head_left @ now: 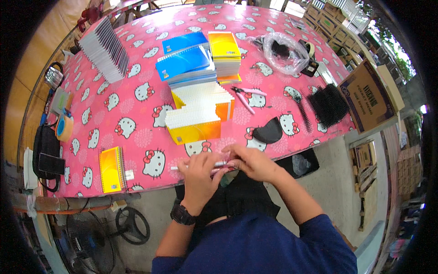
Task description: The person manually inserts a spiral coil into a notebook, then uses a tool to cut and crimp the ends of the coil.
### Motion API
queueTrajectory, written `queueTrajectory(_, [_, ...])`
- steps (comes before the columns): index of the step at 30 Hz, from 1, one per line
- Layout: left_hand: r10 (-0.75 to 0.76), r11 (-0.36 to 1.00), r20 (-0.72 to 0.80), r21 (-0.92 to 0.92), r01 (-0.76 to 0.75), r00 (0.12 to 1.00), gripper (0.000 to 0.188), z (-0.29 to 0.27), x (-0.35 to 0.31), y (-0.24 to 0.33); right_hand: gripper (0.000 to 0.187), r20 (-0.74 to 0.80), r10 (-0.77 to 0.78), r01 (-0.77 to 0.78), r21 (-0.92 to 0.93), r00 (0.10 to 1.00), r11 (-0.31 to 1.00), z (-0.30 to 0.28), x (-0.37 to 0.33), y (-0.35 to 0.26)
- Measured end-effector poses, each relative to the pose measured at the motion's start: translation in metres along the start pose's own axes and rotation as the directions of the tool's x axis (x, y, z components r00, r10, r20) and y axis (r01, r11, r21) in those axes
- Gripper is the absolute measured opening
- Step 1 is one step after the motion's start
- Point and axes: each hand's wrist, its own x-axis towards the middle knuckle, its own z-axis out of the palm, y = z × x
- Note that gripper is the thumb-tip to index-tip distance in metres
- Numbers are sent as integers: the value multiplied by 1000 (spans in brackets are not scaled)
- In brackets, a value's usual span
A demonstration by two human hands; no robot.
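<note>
Close to the table's near edge, my left hand [198,170] grips a thin white-edged thing [174,168] that shows only edge-on, so its kind is unclear. The fingers of my right hand [248,162] are pinched together at its right end; what lies between them is hidden. Just beyond my hands stand spiral notebooks with yellow covers [194,135], their white pages upward. A black rounded flat piece [268,131] lies past my right hand. Pink-handled cutters [248,97] rest farther back. To the left lies a single yellow spiral notebook [111,170].
Blue notebooks [185,61] and a yellow stack [224,45] stand farther back. A tall notebook stack [104,50] is at far left. Black spiral coils [327,106] lie beside a cardboard box [370,97] at right. Tape [64,128] and a black bag [45,150] line the left edge.
</note>
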Motion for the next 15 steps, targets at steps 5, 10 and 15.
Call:
queueTrajectory(5, [10,989,158,147,-33,987,20,-2,-9,-8,45,-135,170,-152,133,976,979,-18,-6,7])
queueTrajectory(10, [104,994,86,-33,-101,991,18,-8,6,-2,73,-570,9,-349,-491,822,798,-50,-40,68])
queueTrajectory(15, [117,993,146,-35,-113,982,18,-1,-1,-17,74,-533,94,-356,-412,841,839,-35,-35,96])
